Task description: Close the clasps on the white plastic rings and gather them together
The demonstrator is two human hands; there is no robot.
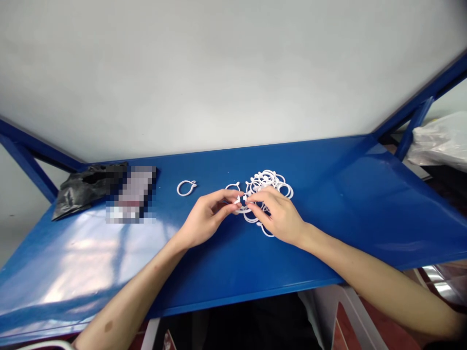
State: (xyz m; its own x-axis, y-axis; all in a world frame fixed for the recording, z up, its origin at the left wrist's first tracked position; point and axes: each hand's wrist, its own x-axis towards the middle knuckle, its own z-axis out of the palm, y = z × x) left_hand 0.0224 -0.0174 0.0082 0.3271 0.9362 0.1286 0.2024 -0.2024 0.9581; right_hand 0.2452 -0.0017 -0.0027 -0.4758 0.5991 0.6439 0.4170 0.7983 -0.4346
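Observation:
My left hand [206, 216] pinches one end of a white plastic curtain ring [242, 211] between thumb and fingers. At the other end my right hand [282, 216] has its thumb and fingertips closed. A small gap separates the ring's two knobbed ends. Part of the ring is hidden by my fingers. Behind and under my right hand spreads a pile of similar white rings [269, 172], several of them overlapping. Apart from these, a lone white ring [178, 188] lies on the table to the left of my hands.
The blue table [219, 262] runs up to a pale wall [233, 73]. A black plastic bag [76, 194] and a blurred-out flat object [134, 189] lie at the left. Blue frame bars [414, 124] slant up at both sides. A whitish plastic bag [441, 141] is beyond the right edge.

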